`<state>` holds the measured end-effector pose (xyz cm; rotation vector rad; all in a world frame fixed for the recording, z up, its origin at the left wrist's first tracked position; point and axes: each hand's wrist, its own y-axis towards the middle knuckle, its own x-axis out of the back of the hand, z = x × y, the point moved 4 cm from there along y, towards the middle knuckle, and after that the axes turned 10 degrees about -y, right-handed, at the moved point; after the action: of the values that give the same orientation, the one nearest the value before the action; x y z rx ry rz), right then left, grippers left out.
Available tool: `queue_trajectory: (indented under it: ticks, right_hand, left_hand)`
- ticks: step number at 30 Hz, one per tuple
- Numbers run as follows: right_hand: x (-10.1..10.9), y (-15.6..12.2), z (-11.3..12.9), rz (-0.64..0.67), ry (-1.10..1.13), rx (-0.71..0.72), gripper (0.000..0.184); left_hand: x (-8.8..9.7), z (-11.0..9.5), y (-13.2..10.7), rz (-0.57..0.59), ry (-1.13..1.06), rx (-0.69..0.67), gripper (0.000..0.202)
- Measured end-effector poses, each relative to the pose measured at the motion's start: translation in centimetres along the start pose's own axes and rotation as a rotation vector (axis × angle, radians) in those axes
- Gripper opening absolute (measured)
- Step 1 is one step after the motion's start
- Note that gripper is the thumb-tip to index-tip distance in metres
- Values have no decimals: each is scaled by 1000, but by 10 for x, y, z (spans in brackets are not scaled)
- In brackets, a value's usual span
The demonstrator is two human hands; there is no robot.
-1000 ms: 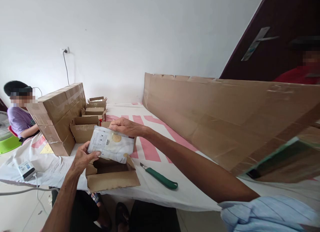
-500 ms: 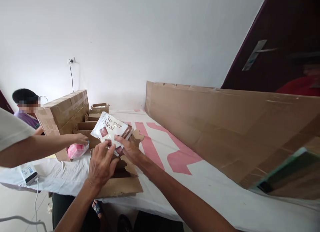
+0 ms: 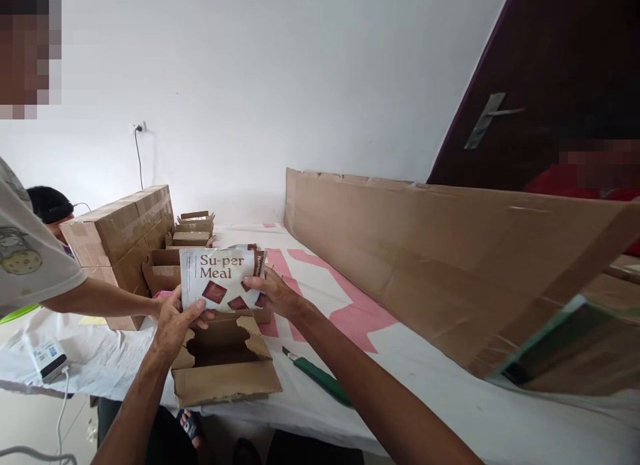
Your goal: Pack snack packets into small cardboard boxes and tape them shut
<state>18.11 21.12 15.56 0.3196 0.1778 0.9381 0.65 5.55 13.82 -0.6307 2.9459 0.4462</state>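
Between both hands is a white food pouch [image 3: 220, 285] printed "Su-per Meal", with brown squares on its front; another pouch edge seems to show behind it. My left hand [image 3: 175, 321] grips its lower left corner, thumb in front. On the right side, my right hand [image 3: 275, 291] pinches the pouch, thumb across the front. Below the pouch stands an open cardboard box [image 3: 227, 381], its flaps spread and its inside dark. A green-handled utility knife [image 3: 323, 379] lies on the table to the right of that box, partly behind my right forearm.
A co-worker's arm [image 3: 115, 298] reaches in from the left, close behind my left hand. Taped cartons [image 3: 125, 231] are stacked at the left, beside a row of open boxes [image 3: 193, 238]. A long cardboard panel [image 3: 425, 265] borders the right. A white device [image 3: 49, 359] sits at the left edge.
The pouch has turned from tilted to nearly level, facing me. My left hand has moved from its front to gripping its left corner. The green knife has come into view; the co-worker leans in.
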Motion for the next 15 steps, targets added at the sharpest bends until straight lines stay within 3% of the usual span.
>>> queue_trajectory:
  ticks: [5,10,15]
  right_hand:
    - [-9,7,-17,-190,-132,49,61]
    - [4,37,-50,-367,-333,-107,37]
    - [23,60,-67,-416,-397,-181,27]
  left_hand:
    - [4,4,28,-131,-50,-81,70]
    - [15,17,79,-95,49,-15,60]
    - [24,36,113,-22,52,56,57]
